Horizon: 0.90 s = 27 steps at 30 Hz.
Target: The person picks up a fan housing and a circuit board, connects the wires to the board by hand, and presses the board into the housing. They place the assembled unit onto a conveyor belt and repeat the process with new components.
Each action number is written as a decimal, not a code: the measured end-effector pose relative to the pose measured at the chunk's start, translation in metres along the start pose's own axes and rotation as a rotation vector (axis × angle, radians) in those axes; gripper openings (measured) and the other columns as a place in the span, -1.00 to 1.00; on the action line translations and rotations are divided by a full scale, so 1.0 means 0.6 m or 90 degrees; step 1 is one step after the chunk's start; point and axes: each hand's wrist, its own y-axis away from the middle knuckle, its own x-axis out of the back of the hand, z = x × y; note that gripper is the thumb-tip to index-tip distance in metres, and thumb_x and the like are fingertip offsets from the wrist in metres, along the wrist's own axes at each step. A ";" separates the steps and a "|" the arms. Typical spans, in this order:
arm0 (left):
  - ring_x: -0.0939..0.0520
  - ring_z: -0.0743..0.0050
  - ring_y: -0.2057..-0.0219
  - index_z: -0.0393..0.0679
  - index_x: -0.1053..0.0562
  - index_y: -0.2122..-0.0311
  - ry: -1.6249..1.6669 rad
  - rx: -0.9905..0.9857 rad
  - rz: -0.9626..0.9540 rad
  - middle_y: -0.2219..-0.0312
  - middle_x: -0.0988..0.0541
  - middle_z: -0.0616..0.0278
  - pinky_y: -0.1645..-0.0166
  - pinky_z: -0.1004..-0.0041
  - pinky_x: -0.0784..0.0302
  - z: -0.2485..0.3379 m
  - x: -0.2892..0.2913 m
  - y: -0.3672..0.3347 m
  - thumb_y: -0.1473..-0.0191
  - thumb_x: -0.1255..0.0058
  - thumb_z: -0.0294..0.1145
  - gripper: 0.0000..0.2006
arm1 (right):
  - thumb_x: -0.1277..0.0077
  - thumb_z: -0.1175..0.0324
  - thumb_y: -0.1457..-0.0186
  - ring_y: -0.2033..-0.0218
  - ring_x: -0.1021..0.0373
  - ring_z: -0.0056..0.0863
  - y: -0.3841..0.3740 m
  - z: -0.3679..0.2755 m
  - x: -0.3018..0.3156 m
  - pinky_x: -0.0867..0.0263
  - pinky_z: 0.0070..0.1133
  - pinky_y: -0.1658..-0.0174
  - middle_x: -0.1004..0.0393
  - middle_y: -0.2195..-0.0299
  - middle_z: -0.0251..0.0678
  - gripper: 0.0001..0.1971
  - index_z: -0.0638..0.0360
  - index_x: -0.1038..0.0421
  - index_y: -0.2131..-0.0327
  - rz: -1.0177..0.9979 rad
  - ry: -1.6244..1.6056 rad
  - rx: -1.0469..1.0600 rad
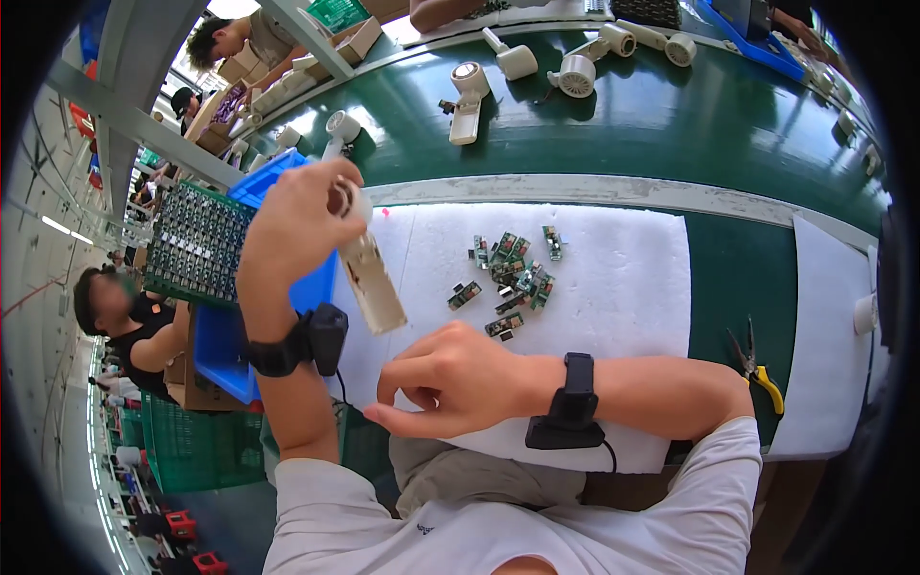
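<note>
My left hand is closed around the round end of a cream plastic handheld-fan housing, raised over the left part of the white foam sheet. The housing's open handle points down and toward the right. My right hand hovers near the sheet's front edge, below the housing and apart from it. Its fingers are curled, thumb and index finger close together; whatever may be between them cannot be made out. Beyond it, several small green circuit boards lie in a loose cluster on the sheet.
To the left, a large panel of circuit boards rests on a blue bin. Yellow-handled pliers lie at the right. Across the green conveyor stand several fan housings. Other people work nearby.
</note>
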 end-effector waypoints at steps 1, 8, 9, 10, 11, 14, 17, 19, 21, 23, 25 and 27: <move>-0.67 0.31 0.40 -0.26 -0.53 0.17 0.029 0.024 -0.102 0.46 -0.61 0.05 0.21 0.41 -0.57 -0.009 -0.008 0.023 0.11 -0.25 -0.35 -0.64 | -0.14 0.31 -0.11 0.75 -0.31 -0.45 -0.004 -0.002 -0.002 -0.19 -0.54 0.65 -0.34 0.77 -0.40 -0.82 0.14 -0.50 0.51 0.021 0.012 0.001; -0.66 0.18 0.36 -0.23 -0.55 0.17 0.020 -0.117 -0.091 0.39 -0.63 0.02 0.17 0.33 -0.56 -0.011 -0.048 0.029 0.03 -0.26 -0.19 -0.62 | -0.12 0.26 -0.14 0.71 -0.36 -0.42 -0.003 0.015 -0.007 -0.24 -0.49 0.61 -0.39 0.72 -0.37 -0.81 0.14 -0.51 0.46 -0.021 0.070 -0.096; -0.67 0.08 0.35 -0.22 -0.55 0.17 -0.063 -0.222 0.031 0.37 -0.64 0.00 0.14 0.28 -0.56 -0.008 -0.048 0.006 0.00 -0.24 -0.14 -0.61 | -0.11 0.24 -0.15 0.68 -0.39 -0.40 -0.003 0.016 -0.010 -0.26 -0.47 0.58 -0.42 0.69 -0.35 -0.82 0.14 -0.52 0.41 -0.059 0.076 -0.108; -0.66 0.07 0.32 -0.21 -0.56 0.15 -0.025 -0.252 -0.003 0.36 -0.65 0.00 0.12 0.27 -0.55 0.006 -0.058 -0.035 -0.01 -0.22 -0.08 -0.58 | -0.09 0.22 -0.16 0.65 -0.42 -0.38 0.002 0.022 -0.009 -0.29 -0.44 0.55 -0.45 0.66 -0.33 -0.81 0.13 -0.52 0.37 -0.092 0.088 -0.131; -0.66 0.05 0.29 -0.20 -0.57 0.13 0.008 -0.281 -0.036 0.34 -0.65 0.01 0.10 0.25 -0.55 0.030 -0.060 -0.082 -0.02 -0.20 -0.02 -0.55 | -0.08 0.21 -0.18 0.61 -0.44 -0.35 0.005 0.023 -0.008 -0.32 -0.41 0.52 -0.47 0.63 -0.31 -0.80 0.13 -0.52 0.32 -0.127 0.097 -0.150; -0.66 0.12 0.21 -0.18 -0.57 0.08 0.102 -0.239 -0.183 0.25 -0.65 0.01 0.04 0.30 -0.53 0.107 -0.075 -0.242 -0.02 -0.20 0.05 -0.49 | -0.05 0.21 -0.18 0.52 -0.48 -0.26 0.003 0.024 -0.011 -0.35 -0.35 0.44 -0.51 0.57 -0.25 -0.79 0.12 -0.51 0.24 -0.173 0.112 -0.214; -0.65 0.07 0.15 -0.18 -0.54 0.01 0.081 -0.206 -0.074 0.14 -0.63 -0.04 0.01 0.29 -0.52 0.164 -0.165 -0.378 -0.02 -0.17 0.12 -0.41 | -0.05 0.24 -0.15 0.46 -0.50 -0.17 0.014 0.029 -0.017 -0.38 -0.29 0.37 -0.54 0.52 -0.18 -0.78 0.13 -0.52 0.22 -0.196 0.114 -0.211; -0.62 -0.06 0.07 -0.24 -0.49 -0.04 0.002 -0.216 -0.068 0.09 -0.60 -0.12 -0.04 0.21 -0.50 0.192 -0.243 -0.436 0.00 -0.13 0.20 -0.31 | -0.07 0.28 -0.07 0.43 -0.49 -0.08 0.028 0.046 -0.018 -0.40 -0.25 0.31 -0.55 0.49 -0.11 -0.78 0.16 -0.54 0.25 -0.163 0.122 -0.167; -0.59 -0.21 0.06 -0.33 -0.48 0.07 -0.041 -0.178 -0.018 0.08 -0.56 -0.24 -0.05 0.11 -0.47 0.202 -0.307 -0.469 0.01 -0.09 0.20 -0.32 | -0.10 0.32 0.07 0.44 -0.48 -0.05 0.038 0.067 -0.029 -0.39 -0.25 0.34 -0.55 0.50 -0.08 -0.81 0.15 -0.58 0.35 -0.144 0.116 -0.138; -0.58 -0.27 0.05 -0.25 -0.40 -0.07 -0.117 -0.228 -0.089 0.13 -0.59 -0.25 -0.07 0.04 -0.49 0.096 -0.337 -0.526 -0.02 -0.13 0.06 -0.36 | -0.09 0.36 0.17 0.48 -0.47 -0.05 0.016 0.070 -0.068 -0.38 -0.28 0.40 -0.53 0.58 -0.13 -0.88 0.12 -0.58 0.52 -0.135 0.076 -0.056; -0.62 -0.30 0.13 -0.20 -0.39 -0.06 -0.058 -0.173 -0.023 0.18 -0.61 -0.23 0.00 0.02 -0.55 0.155 -0.339 -0.471 0.07 -0.17 -0.12 -0.42 | -0.10 0.34 0.21 0.52 -0.47 -0.08 0.021 0.096 -0.060 -0.35 -0.30 0.45 -0.52 0.63 -0.17 -0.91 0.06 -0.58 0.62 -0.111 0.088 -0.053; -0.66 -0.19 0.21 -0.20 -0.38 0.00 -0.053 -0.095 -0.137 0.27 -0.63 -0.18 0.07 0.06 -0.59 0.216 -0.279 -0.434 0.15 -0.22 -0.15 -0.41 | -0.11 0.32 0.22 0.54 -0.47 -0.10 0.013 0.107 -0.065 -0.35 -0.31 0.45 -0.52 0.64 -0.19 -0.90 0.04 -0.60 0.61 -0.090 0.112 -0.039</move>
